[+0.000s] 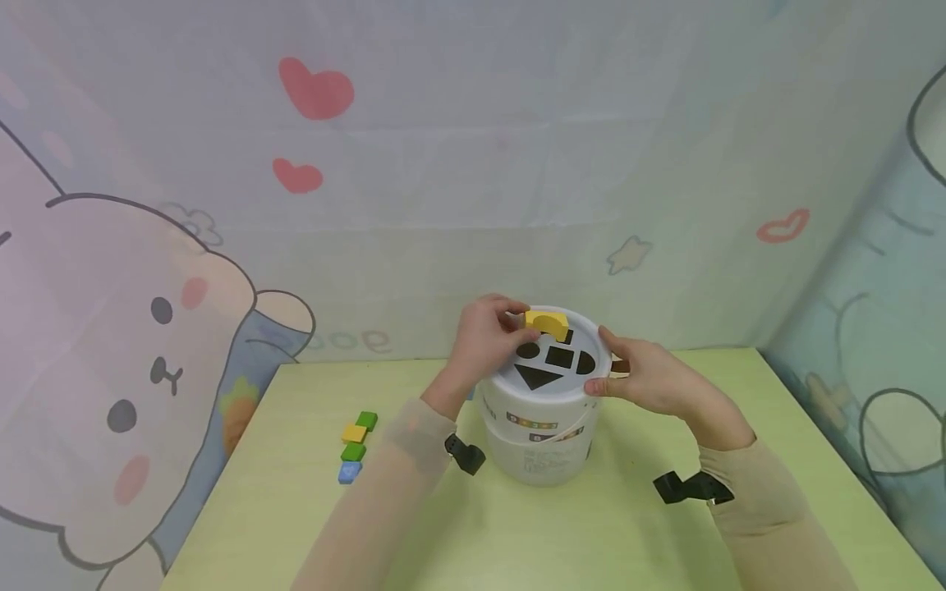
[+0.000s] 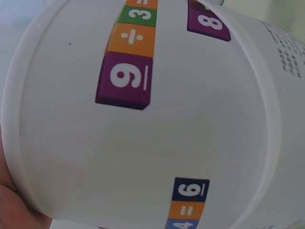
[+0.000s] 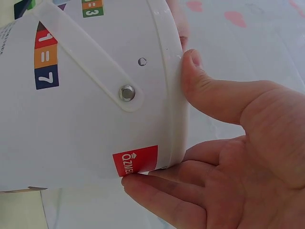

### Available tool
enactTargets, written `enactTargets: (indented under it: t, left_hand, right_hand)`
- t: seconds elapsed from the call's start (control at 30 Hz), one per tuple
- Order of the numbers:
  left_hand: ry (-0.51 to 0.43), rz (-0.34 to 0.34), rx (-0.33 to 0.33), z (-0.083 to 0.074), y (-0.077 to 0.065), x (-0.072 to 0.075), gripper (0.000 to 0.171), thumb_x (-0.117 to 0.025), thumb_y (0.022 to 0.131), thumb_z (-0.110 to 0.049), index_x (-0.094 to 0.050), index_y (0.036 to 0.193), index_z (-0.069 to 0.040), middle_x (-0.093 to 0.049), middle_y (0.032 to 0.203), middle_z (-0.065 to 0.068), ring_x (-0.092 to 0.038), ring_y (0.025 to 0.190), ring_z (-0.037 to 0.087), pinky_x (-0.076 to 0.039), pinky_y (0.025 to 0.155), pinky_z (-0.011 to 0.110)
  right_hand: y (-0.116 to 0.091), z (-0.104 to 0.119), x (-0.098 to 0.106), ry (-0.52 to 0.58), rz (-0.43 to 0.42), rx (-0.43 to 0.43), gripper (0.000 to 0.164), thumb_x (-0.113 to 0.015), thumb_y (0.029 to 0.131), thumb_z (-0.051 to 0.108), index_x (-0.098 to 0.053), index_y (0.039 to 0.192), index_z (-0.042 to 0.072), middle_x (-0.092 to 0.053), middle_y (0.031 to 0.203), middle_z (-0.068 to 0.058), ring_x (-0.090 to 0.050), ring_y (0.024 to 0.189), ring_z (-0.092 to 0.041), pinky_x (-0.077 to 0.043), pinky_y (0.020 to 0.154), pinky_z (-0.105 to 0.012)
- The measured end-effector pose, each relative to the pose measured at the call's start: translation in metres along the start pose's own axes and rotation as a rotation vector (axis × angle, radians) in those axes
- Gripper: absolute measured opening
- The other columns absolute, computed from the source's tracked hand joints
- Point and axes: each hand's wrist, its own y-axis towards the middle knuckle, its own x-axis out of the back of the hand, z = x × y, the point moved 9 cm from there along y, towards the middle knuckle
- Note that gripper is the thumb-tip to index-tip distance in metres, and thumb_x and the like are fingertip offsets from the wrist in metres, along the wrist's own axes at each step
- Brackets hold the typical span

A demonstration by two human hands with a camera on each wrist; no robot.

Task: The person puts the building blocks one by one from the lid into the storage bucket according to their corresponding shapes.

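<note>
A white bucket point(image 1: 535, 460) with printed number tiles stands upright on the table, and its lid point(image 1: 569, 384) has several shaped holes. At the far side of the lid my left hand point(image 1: 484, 336) pinches a yellow arch-shaped block point(image 1: 548, 323) between thumb and fingers, over a hole there. My right hand point(image 1: 650, 377) grips the bucket's right side, its thumb on the lid's rim and its fingers along the wall. In the right wrist view the fingertips point(image 3: 136, 183) meet the wall near a red label. Only part of the left hand point(image 2: 19, 210) shows at the left wrist view's edge.
Left of the bucket, small blocks lie in a rough line on the green table point(image 1: 296, 509): a green block point(image 1: 366, 420), a yellow block point(image 1: 354, 433), another green block point(image 1: 353, 452) and a blue block point(image 1: 350, 472). A printed cloth point(image 1: 473, 180) hangs behind the table.
</note>
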Motion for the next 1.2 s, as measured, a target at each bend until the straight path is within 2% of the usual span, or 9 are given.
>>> enactTargets:
  t: [0.13, 0.47, 1.2]
  left_hand:
    - [0.060, 0.027, -0.004, -0.004, 0.001, -0.001, 0.037, -0.091, 0.089, -0.015, -0.079, 0.122, -0.004, -0.071, 0.110, 0.007, -0.067, 0.091, 0.019, -0.058, 0.079, 0.027]
    - [0.002, 0.055, 0.026, -0.009, 0.005, -0.006, 0.038, -0.090, 0.088, -0.009, -0.077, 0.124, -0.003, -0.075, 0.109, 0.008, -0.074, 0.094, 0.017, -0.061, 0.080, 0.025]
    - [0.104, 0.094, 0.007, -0.011, 0.004, -0.012, 0.037, -0.090, 0.090, -0.015, -0.078, 0.124, -0.005, -0.074, 0.107, 0.006, -0.069, 0.094, 0.018, -0.059, 0.080, 0.028]
  right_hand:
    - [0.000, 0.000, 0.000, -0.014, -0.005, -0.003, 0.106, -0.078, 0.099, 0.045, -0.017, 0.166, -0.009, -0.039, 0.164, -0.031, -0.051, 0.142, -0.050, -0.046, 0.112, -0.065]
    - [-0.001, 0.003, 0.001, -0.020, -0.006, 0.005, 0.105, -0.078, 0.099, 0.044, -0.017, 0.166, -0.010, -0.037, 0.164, -0.032, -0.051, 0.142, -0.050, -0.046, 0.111, -0.064]
    - [-0.002, 0.000, -0.001, -0.008, -0.020, -0.006, 0.105, -0.077, 0.099, 0.046, -0.017, 0.167, -0.007, -0.037, 0.165, -0.031, -0.049, 0.143, -0.050, -0.045, 0.112, -0.066]
